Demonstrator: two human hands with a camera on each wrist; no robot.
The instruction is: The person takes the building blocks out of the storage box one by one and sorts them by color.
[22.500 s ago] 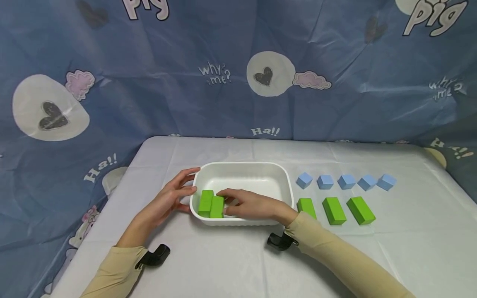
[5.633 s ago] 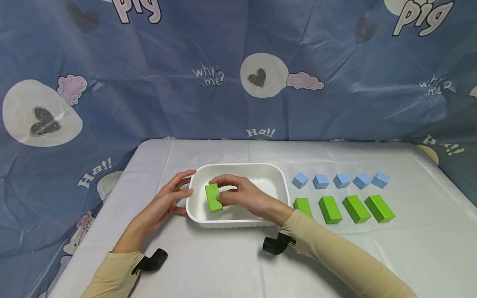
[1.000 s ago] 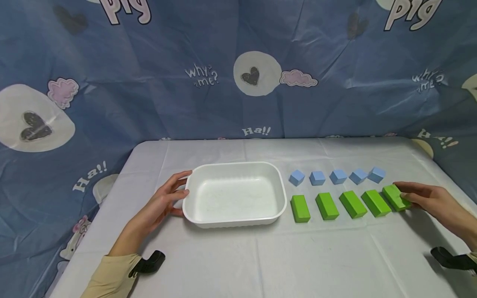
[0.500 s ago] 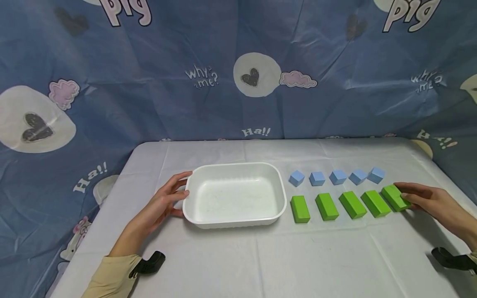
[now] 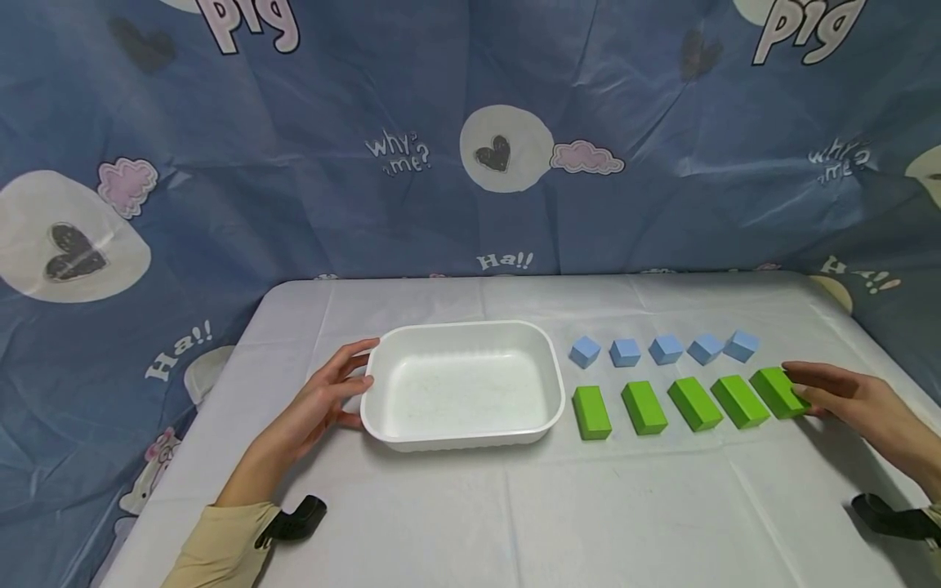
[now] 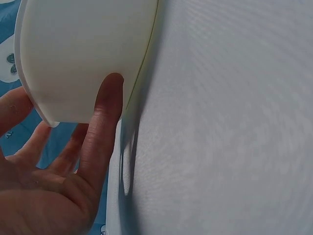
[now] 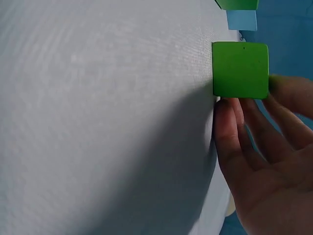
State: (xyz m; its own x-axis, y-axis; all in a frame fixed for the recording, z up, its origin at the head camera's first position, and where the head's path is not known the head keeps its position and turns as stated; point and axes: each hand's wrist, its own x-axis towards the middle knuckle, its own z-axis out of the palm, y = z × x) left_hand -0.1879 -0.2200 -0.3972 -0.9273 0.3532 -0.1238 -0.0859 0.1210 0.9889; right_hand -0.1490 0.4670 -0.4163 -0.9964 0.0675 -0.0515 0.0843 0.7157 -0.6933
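At the left end of the white tray point(image 5: 463, 435), my left hand point(image 5: 316, 404) touches its rim and outer wall, one straight finger lying on the wall in the left wrist view. The inside of the tray shows nothing in it. My right hand point(image 5: 871, 412) is at the right end of a row of green rectangular blocks, its loosely extended fingers against the right side of the last green block point(image 5: 778, 392). In the right wrist view that green block point(image 7: 240, 70) rests flat on the table, with the thumb at its top edge.
Several light blue cubes point(image 5: 666, 349) form a row behind the green blocks point(image 5: 694, 403). A white cloth covers the table point(image 5: 441, 514). A blue printed curtain point(image 5: 331, 188) hangs behind the far edge.
Green blocks once in the tray now stand in the row; the last went from over the tray to the row's right end. Lately my right hand eased slightly right; the left stays on the tray.
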